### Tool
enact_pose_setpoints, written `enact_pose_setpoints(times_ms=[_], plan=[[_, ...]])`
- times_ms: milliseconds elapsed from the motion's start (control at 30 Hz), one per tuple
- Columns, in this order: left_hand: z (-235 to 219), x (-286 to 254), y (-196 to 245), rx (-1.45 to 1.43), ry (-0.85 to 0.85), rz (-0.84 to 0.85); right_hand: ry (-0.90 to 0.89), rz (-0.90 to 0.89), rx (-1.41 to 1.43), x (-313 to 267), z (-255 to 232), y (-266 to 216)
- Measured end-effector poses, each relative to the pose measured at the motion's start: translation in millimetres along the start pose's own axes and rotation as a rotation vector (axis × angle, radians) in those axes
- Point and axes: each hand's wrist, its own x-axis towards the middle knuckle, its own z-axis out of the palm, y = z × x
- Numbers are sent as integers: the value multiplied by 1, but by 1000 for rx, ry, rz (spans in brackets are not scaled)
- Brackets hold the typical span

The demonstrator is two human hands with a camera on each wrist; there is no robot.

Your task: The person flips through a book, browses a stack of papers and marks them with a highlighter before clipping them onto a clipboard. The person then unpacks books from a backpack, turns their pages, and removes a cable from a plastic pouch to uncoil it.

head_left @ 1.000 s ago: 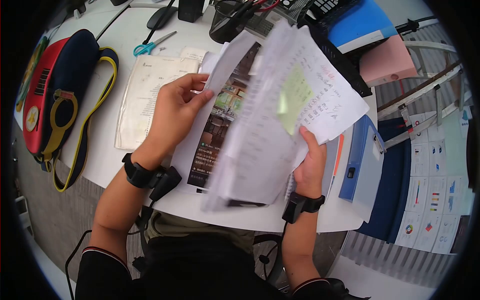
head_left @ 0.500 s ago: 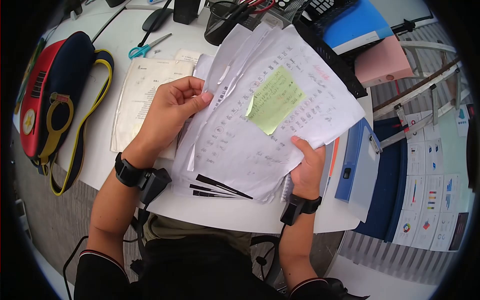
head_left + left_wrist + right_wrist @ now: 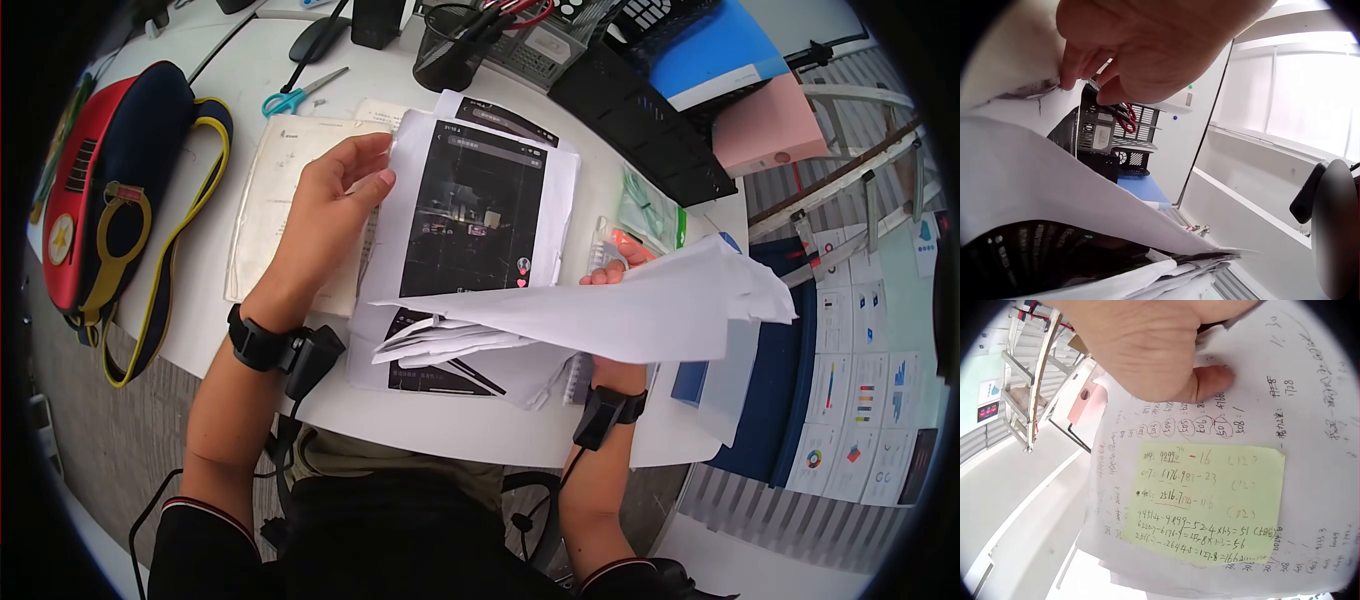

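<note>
My right hand (image 3: 618, 268) grips a bundle of loose paper sheets (image 3: 600, 310), turned almost edge-on. In the right wrist view its thumb presses on a handwritten sheet (image 3: 1310, 425) bearing a green sticky note (image 3: 1210, 503). Below lies a pile of printed sheets; the top printed sheet (image 3: 480, 200) shows a dark phone screenshot. At that pile's upper left edge is my left hand (image 3: 340, 205), thumb and fingers apart with a gap between them. The left wrist view has its fingertips right at the paper's edge.
A worn booklet (image 3: 285, 200) lies left of the pile, with teal scissors (image 3: 290, 100) beyond it. Further left is a red and navy bag (image 3: 120, 190). A pen holder (image 3: 450, 55), black rack (image 3: 640, 120), blue folder (image 3: 710, 55) and pink box (image 3: 770, 130) stand behind.
The bundle swung down and right in my right hand, tipping from face-up to nearly edge-on and uncovering the dark printed sheet. My left hand parted from the sheets it had pinched.
</note>
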Motion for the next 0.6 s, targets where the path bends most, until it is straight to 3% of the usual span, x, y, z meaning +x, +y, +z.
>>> enact_pose_setpoints(times_ms=[100,167,233,267,367,433,600], plan=[[1,0,1,14,4,6,19,2,-148,0,1,-1],[1,-2,6,13,3,-6,238,-59,-339,-1,5,3],[2,-4,14,37,11,-64,440,3,-165,3,19,5],[2,-3,12,37,11,-64,312,32,-214,4,2,4],[0,0,6,35,-24,-36,341,63,-251,7,18,1],[-1,0,7,76,-209,-84,347,62,-264,7,20,2],[3,-7,22,82,-233,-159,328,97,-275,5,31,-1]])
